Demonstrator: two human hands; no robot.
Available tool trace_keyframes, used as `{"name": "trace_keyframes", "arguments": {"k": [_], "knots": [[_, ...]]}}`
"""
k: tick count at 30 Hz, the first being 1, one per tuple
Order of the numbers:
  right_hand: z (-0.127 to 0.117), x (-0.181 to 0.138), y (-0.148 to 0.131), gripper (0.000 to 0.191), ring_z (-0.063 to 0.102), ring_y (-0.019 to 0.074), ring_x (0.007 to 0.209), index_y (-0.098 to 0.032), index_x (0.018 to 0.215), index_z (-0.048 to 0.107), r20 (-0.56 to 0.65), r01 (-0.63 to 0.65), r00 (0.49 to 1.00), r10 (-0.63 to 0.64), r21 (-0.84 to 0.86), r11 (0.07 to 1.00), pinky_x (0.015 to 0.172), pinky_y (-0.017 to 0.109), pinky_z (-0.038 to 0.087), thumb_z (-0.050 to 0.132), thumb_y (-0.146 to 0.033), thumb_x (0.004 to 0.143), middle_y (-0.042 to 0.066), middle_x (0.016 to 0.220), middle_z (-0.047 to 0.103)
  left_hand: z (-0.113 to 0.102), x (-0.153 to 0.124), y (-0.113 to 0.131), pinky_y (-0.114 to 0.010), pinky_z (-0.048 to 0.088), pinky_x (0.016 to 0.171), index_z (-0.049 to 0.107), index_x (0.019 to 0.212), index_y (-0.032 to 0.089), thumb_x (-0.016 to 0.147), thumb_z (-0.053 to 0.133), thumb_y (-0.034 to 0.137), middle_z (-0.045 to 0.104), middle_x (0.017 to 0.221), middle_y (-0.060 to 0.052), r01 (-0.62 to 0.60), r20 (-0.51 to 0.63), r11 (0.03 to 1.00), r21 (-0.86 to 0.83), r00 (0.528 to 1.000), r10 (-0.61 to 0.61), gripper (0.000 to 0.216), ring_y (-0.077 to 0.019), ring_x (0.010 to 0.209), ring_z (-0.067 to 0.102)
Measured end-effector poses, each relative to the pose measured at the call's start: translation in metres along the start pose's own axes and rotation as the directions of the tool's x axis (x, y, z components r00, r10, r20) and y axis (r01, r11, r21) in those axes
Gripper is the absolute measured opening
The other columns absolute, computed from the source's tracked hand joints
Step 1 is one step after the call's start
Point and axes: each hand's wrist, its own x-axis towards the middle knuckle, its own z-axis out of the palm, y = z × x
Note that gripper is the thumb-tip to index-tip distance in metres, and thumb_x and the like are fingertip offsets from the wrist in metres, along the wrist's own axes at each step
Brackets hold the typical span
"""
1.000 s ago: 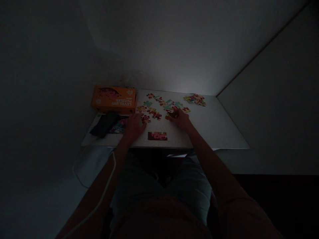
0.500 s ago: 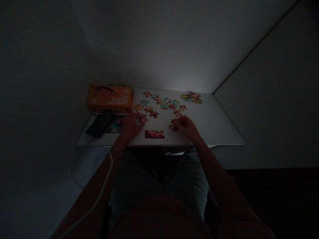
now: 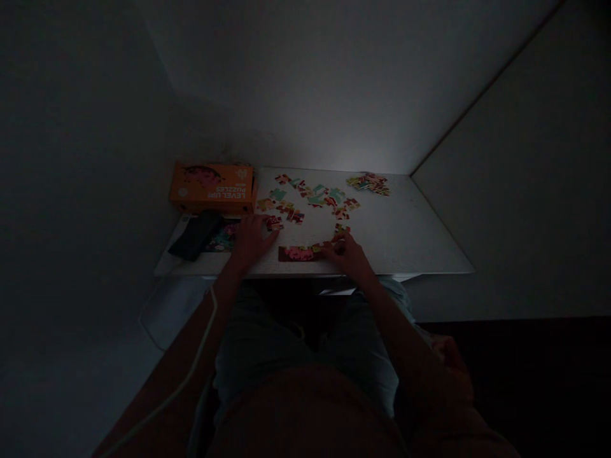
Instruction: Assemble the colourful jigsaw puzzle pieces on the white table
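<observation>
In the dim head view, my right hand (image 3: 351,254) pinches a brown puzzle piece (image 3: 322,249), partly covered by the fingers. That piece lies at the right end of a short joined puzzle strip (image 3: 296,254) with a pink figure; whether it is locked in I cannot tell. Just beyond the right fingertips sits a green and red puzzle piece (image 3: 342,229). My left hand (image 3: 251,238) rests on the table, thumb and fingers apart, beside a dark red puzzle piece (image 3: 275,222). Several loose puzzle pieces (image 3: 318,194) are spread farther back.
An orange puzzle box (image 3: 212,187) stands at the back left. In front of it a dark cloth-like item (image 3: 195,235) partly covers a colourful printed sheet (image 3: 222,236). A heap of puzzle pieces (image 3: 368,183) lies at the back right of the white table (image 3: 410,235), against the wall.
My right hand has moved left and towards me, bringing the brown piece to the strip's right end. A green and red piece is now uncovered beyond it. The left hand has stayed put.
</observation>
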Motion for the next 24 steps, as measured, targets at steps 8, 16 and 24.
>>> {"name": "trace_keyframes", "arguments": {"k": [8,16,24], "knots": [[-0.008,0.001,-0.002,0.033,0.073,0.0304,0.075,-0.032,0.119,0.078,0.102,0.190,0.980,-0.170,-0.241,0.952,0.074,0.043,0.054,0.074,-0.059,0.100,0.005,0.082,0.074,0.003,0.000,-0.002,-0.051,0.044,0.122,0.069,0.136,0.015,0.103,0.065,0.044,0.068,0.136,-0.019,-0.036,-0.047,0.999,0.006,0.998,0.037,0.044,-0.0377,0.136,0.059],[-0.001,0.006,0.008,0.028,0.074,0.0330,0.091,-0.034,0.121,0.078,0.095,0.282,0.959,-0.267,-0.383,0.879,0.083,0.048,0.057,0.076,-0.054,0.102,0.010,0.099,0.076,0.000,0.001,0.001,-0.050,0.043,0.122,0.070,0.138,0.021,0.103,0.066,0.044,0.068,0.140,-0.015,0.021,0.002,1.000,0.016,1.000,-0.021,0.042,-0.0359,0.137,0.058],[0.011,-0.001,0.022,0.023,0.068,0.0329,0.115,-0.028,0.115,0.081,-0.016,0.377,0.903,-0.429,-0.446,0.812,0.101,0.050,0.058,0.084,-0.042,0.098,0.014,0.118,0.069,-0.001,-0.001,0.003,-0.051,0.045,0.120,0.070,0.138,0.019,0.104,0.065,0.046,0.069,0.137,-0.017,0.002,-0.028,1.000,0.010,1.000,-0.002,0.044,-0.0370,0.136,0.059]]}}
